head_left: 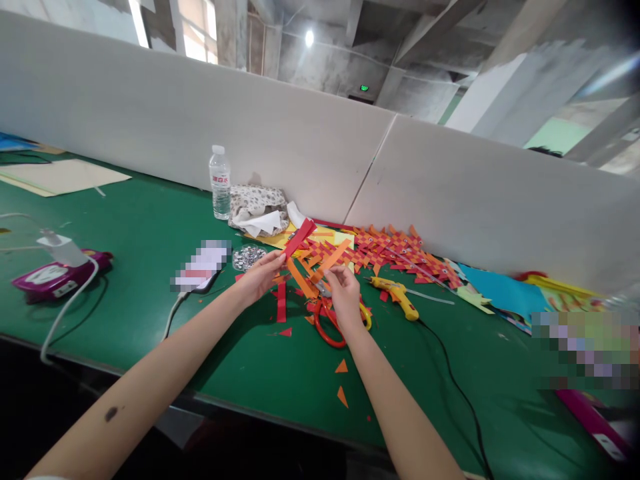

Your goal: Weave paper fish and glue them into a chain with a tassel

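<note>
My left hand is closed on red paper strips, which tilt up to the right. In a pinch, my right hand holds an orange paper strip, slanting up beside the red ones. Under my right hand lie scissors with red and yellow handles, their blades partly hidden. Another orange strip runs down between the hands. A red strip and small orange paper triangles lie on the green table. Behind my hands is a pile of woven red and orange paper fish.
A yellow glue gun with a black cord lies at right. On the left are a phone, a purple power strip and a water bottle. A tub of small shiny pieces stands near my left hand. A white partition edges the table.
</note>
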The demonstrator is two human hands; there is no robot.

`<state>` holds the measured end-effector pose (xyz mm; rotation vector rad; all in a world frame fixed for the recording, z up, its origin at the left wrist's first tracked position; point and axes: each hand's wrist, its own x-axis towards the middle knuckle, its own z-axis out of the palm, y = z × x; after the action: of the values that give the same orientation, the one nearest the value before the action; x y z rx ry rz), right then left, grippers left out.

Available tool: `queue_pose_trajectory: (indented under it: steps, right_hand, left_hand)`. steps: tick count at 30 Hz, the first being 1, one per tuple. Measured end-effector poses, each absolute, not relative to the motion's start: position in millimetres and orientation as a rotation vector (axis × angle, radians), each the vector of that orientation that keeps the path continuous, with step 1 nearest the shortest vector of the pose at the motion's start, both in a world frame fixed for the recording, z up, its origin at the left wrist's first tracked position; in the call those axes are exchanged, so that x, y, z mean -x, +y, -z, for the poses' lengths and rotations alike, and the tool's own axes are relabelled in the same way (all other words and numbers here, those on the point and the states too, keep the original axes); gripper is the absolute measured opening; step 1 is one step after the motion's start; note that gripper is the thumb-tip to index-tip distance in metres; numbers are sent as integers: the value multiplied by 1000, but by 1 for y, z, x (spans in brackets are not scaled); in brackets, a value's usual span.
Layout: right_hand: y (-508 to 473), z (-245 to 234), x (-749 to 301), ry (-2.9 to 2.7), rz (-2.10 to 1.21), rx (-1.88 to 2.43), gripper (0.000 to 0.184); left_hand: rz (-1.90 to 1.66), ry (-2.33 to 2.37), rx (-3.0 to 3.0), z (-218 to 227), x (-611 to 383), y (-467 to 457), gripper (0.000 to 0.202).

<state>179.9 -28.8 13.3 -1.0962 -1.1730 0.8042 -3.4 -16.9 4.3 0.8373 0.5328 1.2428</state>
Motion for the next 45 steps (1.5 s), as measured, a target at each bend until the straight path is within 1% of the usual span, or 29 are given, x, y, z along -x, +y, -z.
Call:
queue_pose_trajectory:
  steps: [6, 8, 11, 12, 14, 17, 18, 20, 22, 27, 29, 31, 33, 34, 35, 36, 37, 38, 40, 41, 42, 45]
  right_hand:
    - [-28, -9, -178, -1201, -886, 1033, 26]
    - [-30, -9, -177, -1207, -867, 1011, 24]
    - [-33, -12, -176, -1290, -765, 1028, 14]
    - [-34, -13, -176, -1319, -745, 1036, 14]
    - [-36, -15, -176, -1334, -796, 1037, 21]
    - [-41, -17, -174, -1323, -995, 976, 37]
    - [-42, -16, -172, -1349, -1041, 954, 39]
    - [-44, -14, -169, -1422, -1050, 948, 35]
    - [-44, -11, -166, -1442, -989, 1010, 30]
    - [-38, -9, -170, -1190, -881, 1128, 26]
    - [-34, -12, -175, -1036, -842, 1108, 26]
    - [-32, -14, -180, -936, -811, 1097, 27]
    - [-31, -16, -183, -905, -805, 1098, 29]
    - [-31, -16, -182, -911, -811, 1092, 29]
    - [-31, -15, -182, -925, -824, 1080, 29]
    - [-31, -14, -180, -948, -843, 1064, 30]
    - [-32, -13, -179, -975, -866, 1053, 30]
    - [-33, -12, -177, -1003, -888, 1049, 30]
    - [-34, -10, -175, -1064, -917, 1052, 30]
    - [-34, -10, -174, -1091, -921, 1056, 29]
    - [-34, -10, -173, -1113, -919, 1059, 29]
    - [-35, -10, -172, -1156, -920, 1063, 28]
  left_hand:
    - [-1200, 588, -908, -4, 2, -17, 21]
    - [-1182, 615, -942, -3, 1, -18, 23]
    - [-1172, 647, -1000, -2, -1, -18, 25]
    - [-1172, 666, -1034, -2, -3, -18, 25]
    - [-1170, 714, -1108, -2, -5, -19, 26]
    - [-1159, 765, -1201, -2, -8, -20, 29]
    - [-1150, 768, -1225, -2, -8, -20, 29]
    - [-1116, 778, -1289, -1, -10, -22, 29]
    - [-1064, 779, -1336, 0, -12, -23, 30]
    - [-1005, 801, -1383, 0, -14, -24, 29]
    - [-1098, 915, -1421, 2, -10, -20, 30]
    - [-1331, 1102, -1493, 4, -4, -14, 35]
    - [-1612, 1295, -1621, 6, 2, -10, 53]
    - [-1700, 1362, -1702, 7, 4, -8, 58]
    - [-1732, 1406, -1789, 7, 5, -8, 55]
    - [-1714, 1428, -1871, 6, 5, -9, 42]
    - [-1663, 1428, -1942, 6, 5, -10, 25]
    - [-1598, 1421, -1999, 5, 3, -12, 15]
    - [-1502, 1412, -2072, 4, 0, -16, 26]
    - [-1478, 1408, -2093, 3, -2, -18, 22]
    - [-1460, 1398, -2108, 3, -4, -20, 14]
    - [-1397, 1324, -2151, 2, -5, -23, 20]
